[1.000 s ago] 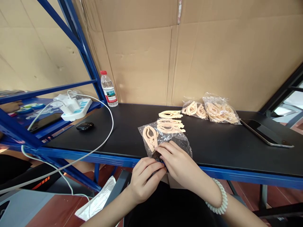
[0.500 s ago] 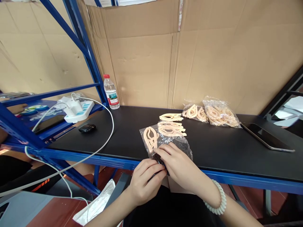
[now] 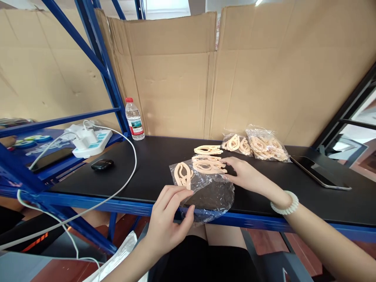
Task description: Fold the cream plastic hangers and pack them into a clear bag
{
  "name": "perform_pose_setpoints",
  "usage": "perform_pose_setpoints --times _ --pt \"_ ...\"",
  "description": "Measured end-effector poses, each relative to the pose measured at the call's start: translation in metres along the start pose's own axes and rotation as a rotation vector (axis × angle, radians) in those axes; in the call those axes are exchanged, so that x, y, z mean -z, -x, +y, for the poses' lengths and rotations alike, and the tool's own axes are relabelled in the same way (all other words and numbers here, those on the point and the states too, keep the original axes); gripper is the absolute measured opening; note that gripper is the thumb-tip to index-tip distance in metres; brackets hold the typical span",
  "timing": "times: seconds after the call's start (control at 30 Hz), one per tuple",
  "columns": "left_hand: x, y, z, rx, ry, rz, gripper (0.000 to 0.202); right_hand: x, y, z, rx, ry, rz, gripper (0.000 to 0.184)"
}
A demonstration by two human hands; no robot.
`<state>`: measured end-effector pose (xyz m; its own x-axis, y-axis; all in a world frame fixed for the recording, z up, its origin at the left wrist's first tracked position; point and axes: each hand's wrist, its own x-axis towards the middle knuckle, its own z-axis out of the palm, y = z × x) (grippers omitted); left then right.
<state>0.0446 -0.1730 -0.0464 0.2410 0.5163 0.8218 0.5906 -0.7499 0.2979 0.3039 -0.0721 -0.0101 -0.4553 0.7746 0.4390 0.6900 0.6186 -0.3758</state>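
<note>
A clear plastic bag point(image 3: 209, 192) lies at the front edge of the black tabletop point(image 3: 152, 164) with one peach hair clip point(image 3: 182, 175) inside. My left hand point(image 3: 168, 219) pinches the bag's near edge between thumb and fingers. My right hand point(image 3: 246, 174) reaches forward over the table, its fingers touching a loose pile of peach hair clips point(image 3: 208, 165) just behind the bag. A second small pile of clips point(image 3: 208, 150) lies a little farther back.
Two filled bags of clips point(image 3: 256, 145) lie at the back right, beside a tablet point(image 3: 319, 172). A water bottle point(image 3: 134, 119) stands at the back left. A white power strip point(image 3: 91, 139), its cable, a black case point(image 3: 102, 164) and a phone are left. Cardboard walls stand behind.
My right hand has left the bag's opening and moved forward to the loose clips. My left hand now holds the bag's edge alone. The view has tilted up slightly.
</note>
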Motion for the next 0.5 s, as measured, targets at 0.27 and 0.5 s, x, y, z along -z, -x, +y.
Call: perform_pose_setpoints --times 0.27,0.5 --pt "-0.003 -0.001 -0.007 0.118 -0.003 -0.09 0.026 -0.015 -0.008 0.008 0.023 0.083 -0.047 0.022" --pt "-0.002 0.0 -0.007 0.141 0.004 -0.144 0.027 0.005 0.021 0.018 0.003 0.057 -0.065 0.019"
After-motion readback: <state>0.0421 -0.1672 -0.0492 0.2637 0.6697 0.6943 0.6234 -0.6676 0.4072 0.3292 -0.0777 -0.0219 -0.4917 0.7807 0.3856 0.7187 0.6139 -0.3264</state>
